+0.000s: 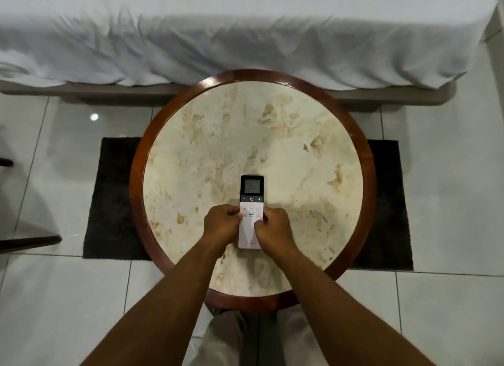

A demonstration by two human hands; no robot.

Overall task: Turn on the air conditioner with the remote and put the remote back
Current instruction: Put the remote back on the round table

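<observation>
A white remote [251, 202] with a dark top and a small screen reading 24 lies lengthwise on the round marble-topped table [300, 153], near its front half. My left hand [222, 223] grips the remote's left edge and my right hand [272, 228] grips its right edge, thumbs on the white button area. The remote's lower sides are hidden by my fingers. No air conditioner is in view.
The table has a dark wooden rim [136, 158] and stands on a dark rug [111, 199] over white floor tiles. A bed with a rumpled white sheet [218, 43] runs along the far side. Dark furniture edges [27, 241] show at the left.
</observation>
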